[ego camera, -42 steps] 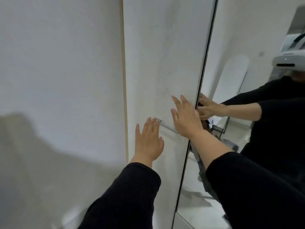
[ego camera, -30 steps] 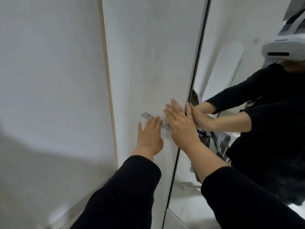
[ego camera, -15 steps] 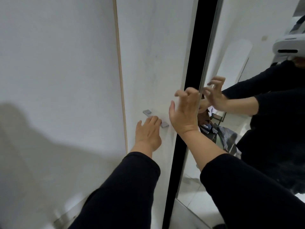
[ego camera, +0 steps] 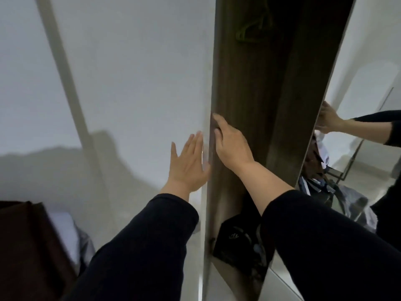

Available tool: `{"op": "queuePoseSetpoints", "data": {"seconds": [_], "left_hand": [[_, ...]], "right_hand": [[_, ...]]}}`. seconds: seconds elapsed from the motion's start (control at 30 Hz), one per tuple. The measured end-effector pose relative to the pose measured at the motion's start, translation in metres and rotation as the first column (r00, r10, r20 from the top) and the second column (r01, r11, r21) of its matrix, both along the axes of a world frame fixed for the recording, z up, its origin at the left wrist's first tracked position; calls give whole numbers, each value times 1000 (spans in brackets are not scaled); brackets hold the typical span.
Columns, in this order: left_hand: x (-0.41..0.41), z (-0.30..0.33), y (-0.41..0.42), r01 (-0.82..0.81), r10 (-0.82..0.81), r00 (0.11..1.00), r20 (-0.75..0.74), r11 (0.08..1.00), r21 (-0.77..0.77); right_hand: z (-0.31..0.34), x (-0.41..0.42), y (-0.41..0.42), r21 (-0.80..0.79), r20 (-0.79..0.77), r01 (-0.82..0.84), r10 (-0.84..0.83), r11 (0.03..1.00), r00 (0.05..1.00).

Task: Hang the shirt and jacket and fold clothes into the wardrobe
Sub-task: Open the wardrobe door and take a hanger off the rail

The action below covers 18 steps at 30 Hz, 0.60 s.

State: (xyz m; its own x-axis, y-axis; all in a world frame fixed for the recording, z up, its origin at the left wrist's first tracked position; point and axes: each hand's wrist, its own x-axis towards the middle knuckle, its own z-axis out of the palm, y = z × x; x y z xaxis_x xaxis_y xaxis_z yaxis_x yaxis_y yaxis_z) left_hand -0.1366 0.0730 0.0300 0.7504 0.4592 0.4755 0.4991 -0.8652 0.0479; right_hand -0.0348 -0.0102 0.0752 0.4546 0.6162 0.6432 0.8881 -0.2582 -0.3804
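A white sliding wardrobe door stands partly slid left, baring a dark wooden interior. My left hand lies flat and open on the door's face near its right edge. My right hand curls its fingers around that same edge. Inside, a green hanger hangs high up, and dark clothes lie low on a shelf. The mirror door on the right reflects a heap of clothes on a rack. The shirt and jacket cannot be told apart.
A dark brown piece of furniture sits at lower left with something white beside it. The mirror reflects my arm and a pale floor.
The narrow black gap has widened into an open strip of wardrobe as the white door slid left. My right hand went from hovering with bent fingers to gripping the door edge.
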Motion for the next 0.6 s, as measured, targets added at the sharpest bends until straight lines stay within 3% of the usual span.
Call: {"op": "queuePoseSetpoints", "data": {"seconds": [0.13, 0.3, 0.6], "left_hand": [[-25, 31, 37, -109, 106, 994, 37, 991, 83], [-42, 39, 89, -268, 265, 963, 38, 948, 174], [-59, 44, 184, -451, 452, 889, 66, 845, 289]], "right_hand": [[-2, -3, 42, -116, 73, -87, 95, 989, 993], [10, -1, 103, -269, 210, -62, 121, 961, 970], [27, 15, 211, -251, 446, -61, 171, 966, 878]]}}
